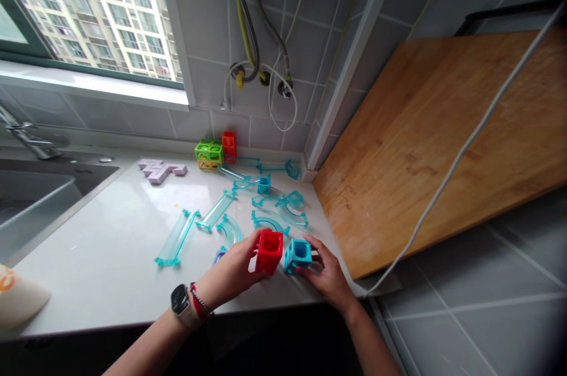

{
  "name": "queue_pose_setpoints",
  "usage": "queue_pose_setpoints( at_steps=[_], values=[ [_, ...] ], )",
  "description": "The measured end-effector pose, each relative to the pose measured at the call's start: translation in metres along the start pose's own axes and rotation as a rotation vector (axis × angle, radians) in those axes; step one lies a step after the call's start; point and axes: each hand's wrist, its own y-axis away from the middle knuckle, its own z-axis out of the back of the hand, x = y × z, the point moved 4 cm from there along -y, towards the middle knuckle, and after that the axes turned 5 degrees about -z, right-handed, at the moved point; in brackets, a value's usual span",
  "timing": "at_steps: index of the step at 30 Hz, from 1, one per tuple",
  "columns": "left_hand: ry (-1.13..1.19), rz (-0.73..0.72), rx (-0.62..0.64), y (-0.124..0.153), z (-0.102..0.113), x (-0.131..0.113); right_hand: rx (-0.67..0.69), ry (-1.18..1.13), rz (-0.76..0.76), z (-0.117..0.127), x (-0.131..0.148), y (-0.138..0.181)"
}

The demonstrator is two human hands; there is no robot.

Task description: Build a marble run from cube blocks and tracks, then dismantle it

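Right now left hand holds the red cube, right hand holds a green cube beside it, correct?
Not quite. The head view shows the left hand on the red cube, but the cube at the right hand is blue, not green.

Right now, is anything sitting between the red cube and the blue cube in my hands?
Nothing visible. The left hand holds the red cube, the right hand the blue cube, side by side with only a narrow bare gap of counter between them.
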Motion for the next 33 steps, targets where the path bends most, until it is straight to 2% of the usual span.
queue_pose_setpoints(
  at_steps=[5,9,11,14,16,19,21,23,26,30,33],
  values=[
    [0.074,0.008,-0.008,-0.004,0.0,-0.003,0.0,0.041,0.035,-0.005,-0.001,-0.002],
    [0.157,0.067,-0.117,0.001,0.021,-0.007,0.009,0.124,0.065,-0.004,0.0,0.003],
    [0.17,0.099,-0.182,0.008,0.033,-0.009,-0.048,0.185,0.079,0.002,0.009,0.007],
    [0.163,0.094,-0.191,0.021,0.04,-0.016,-0.173,0.259,0.127,0.014,0.041,0.011],
    [0.131,0.062,-0.175,0.027,0.038,-0.025,-0.106,0.294,0.17,0.012,0.072,0.007],
    [0.116,0.01,-0.147,0.03,0.034,-0.04,0.18,0.285,0.203,-0.006,0.121,-0.006],
    [0.131,-0.026,-0.109,0.029,0.034,-0.046,0.308,0.279,0.203,-0.019,0.146,-0.017],
    [0.152,-0.059,-0.087,0.029,0.038,-0.048,0.376,0.28,0.203,-0.03,0.164,-0.027],
    [0.229,-0.105,-0.149,0.031,0.051,-0.041,0.422,0.236,0.213,-0.039,0.179,-0.044],
    [0.253,-0.135,-0.399,0.046,0.073,-0.018,0.451,0.11,0.201,-0.041,0.185,-0.093],
    [0.065,-0.09,-0.615,0.072,0.078,0.007,0.333,0.024,0.23,-0.039,0.179,-0.166]
  ],
)
